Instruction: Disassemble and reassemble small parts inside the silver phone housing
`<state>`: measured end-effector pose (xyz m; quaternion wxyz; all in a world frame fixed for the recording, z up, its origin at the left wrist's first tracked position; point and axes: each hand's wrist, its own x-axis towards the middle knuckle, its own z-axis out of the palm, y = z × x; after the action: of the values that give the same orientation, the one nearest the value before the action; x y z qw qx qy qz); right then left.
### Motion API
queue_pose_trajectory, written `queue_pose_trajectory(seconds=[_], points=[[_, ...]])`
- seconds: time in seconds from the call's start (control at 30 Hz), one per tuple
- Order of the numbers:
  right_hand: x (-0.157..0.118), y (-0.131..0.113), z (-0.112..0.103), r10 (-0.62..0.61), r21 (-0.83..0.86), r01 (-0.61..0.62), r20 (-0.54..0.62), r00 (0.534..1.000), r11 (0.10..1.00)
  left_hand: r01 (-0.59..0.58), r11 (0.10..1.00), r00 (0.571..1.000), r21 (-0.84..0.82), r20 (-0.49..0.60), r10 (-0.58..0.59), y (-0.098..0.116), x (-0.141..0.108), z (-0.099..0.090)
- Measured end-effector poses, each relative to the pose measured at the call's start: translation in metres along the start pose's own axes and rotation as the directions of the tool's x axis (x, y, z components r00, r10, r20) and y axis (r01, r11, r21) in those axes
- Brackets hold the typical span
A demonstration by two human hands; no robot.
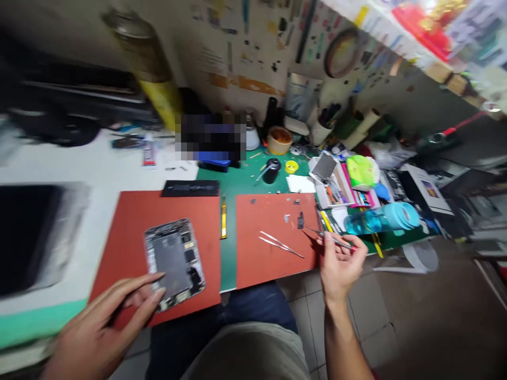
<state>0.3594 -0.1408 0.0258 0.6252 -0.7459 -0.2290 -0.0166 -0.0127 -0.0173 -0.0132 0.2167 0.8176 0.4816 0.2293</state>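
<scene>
Opened phone on the left red mat, lying flat and a little askew, with a wide grey panel over most of the inside and small dark parts along the right side. At the lower left edge of the phone, the left hand, with a narrow gap between thumb and forefinger and both tips on the phone; impossible to tell from this view whether gripping the edge or only resting on it. In the right hand, a thin metal tool, pinched between thumb and fingers and pointing left over the right red mat. Just beside the tip, a small black part; touching or slightly apart, impossible to tell. On the same mat, nearer the person, a pair of silver tweezers, laid down slantwise with tips apart; toward the far edge, a few small scraps. Between the two mats, a yellow strip on a green mat. At the far edge of the left mat, a long black strip. Farther back, a black jar near a little yellow tub. Off to the right, a blue water bottle on its side; off to the left, a dark-screened tablet, blurred.
</scene>
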Motion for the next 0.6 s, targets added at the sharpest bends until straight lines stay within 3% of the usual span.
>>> queue_pose_trajectory(seconds=[0.07, 0.13, 0.23, 0.33, 0.43, 0.6], points=[[-0.009, -0.013, 0.004, 0.033, 0.076, -0.037, 0.061, 0.998, 0.996, 0.012, 0.988, 0.999, -0.151, -0.044, -0.019, 0.019, 0.005, -0.009], [-0.023, -0.024, 0.014, 0.094, 0.176, -0.132, 0.209, 0.973, 0.975, 0.032, 0.986, 0.998, -0.165, -0.050, -0.041, 0.032, 0.009, -0.014], [-0.052, -0.035, 0.036, 0.174, 0.248, -0.323, 0.479, 0.860, 0.913, -0.010, 0.960, 0.997, -0.279, -0.072, -0.010, 0.044, 0.014, -0.015], [-0.081, -0.036, 0.062, 0.167, 0.277, -0.434, 0.647, 0.744, 0.857, -0.070, 0.938, 0.992, -0.340, -0.119, 0.031, 0.043, 0.017, -0.009], [-0.098, -0.031, 0.083, 0.107, 0.308, -0.445, 0.711, 0.695, 0.841, -0.102, 0.919, 0.989, -0.380, -0.141, 0.052, 0.035, 0.018, 0.000], [-0.104, -0.027, 0.095, 0.025, 0.353, -0.409, 0.731, 0.682, 0.841, -0.136, 0.891, 0.985, -0.434, -0.155, 0.074, 0.026, 0.014, 0.006]])
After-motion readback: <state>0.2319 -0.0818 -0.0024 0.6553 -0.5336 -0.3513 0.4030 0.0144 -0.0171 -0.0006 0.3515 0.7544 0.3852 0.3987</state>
